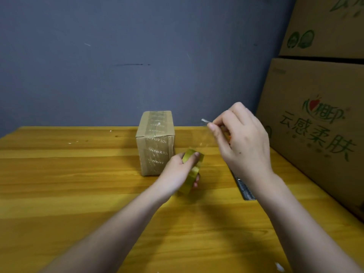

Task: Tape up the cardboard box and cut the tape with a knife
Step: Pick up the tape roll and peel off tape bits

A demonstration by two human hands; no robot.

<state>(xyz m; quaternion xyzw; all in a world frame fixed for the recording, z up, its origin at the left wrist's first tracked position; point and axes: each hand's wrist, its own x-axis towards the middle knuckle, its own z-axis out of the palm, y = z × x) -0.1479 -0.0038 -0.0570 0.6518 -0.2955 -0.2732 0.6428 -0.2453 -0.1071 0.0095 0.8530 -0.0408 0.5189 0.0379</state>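
Hands (178,168) gripping tape roll (192,170)

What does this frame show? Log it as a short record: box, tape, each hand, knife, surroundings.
box: small cardboard box upright on wooden table, tape strips already on top and front
tape: roll gripped by left hand
right hand: pinches the pulled-out clear tape end
knife: utility knife lies on table, partly behind right forearm
surroundings: large printed cartons at right

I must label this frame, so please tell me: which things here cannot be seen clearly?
Head view only:
- Knife: upper part hidden behind the right hand.
- Pulled tape strip: transparent, its edges barely visible.
- Tape roll: partly covered by the left hand.
- Small box: printed text too small.
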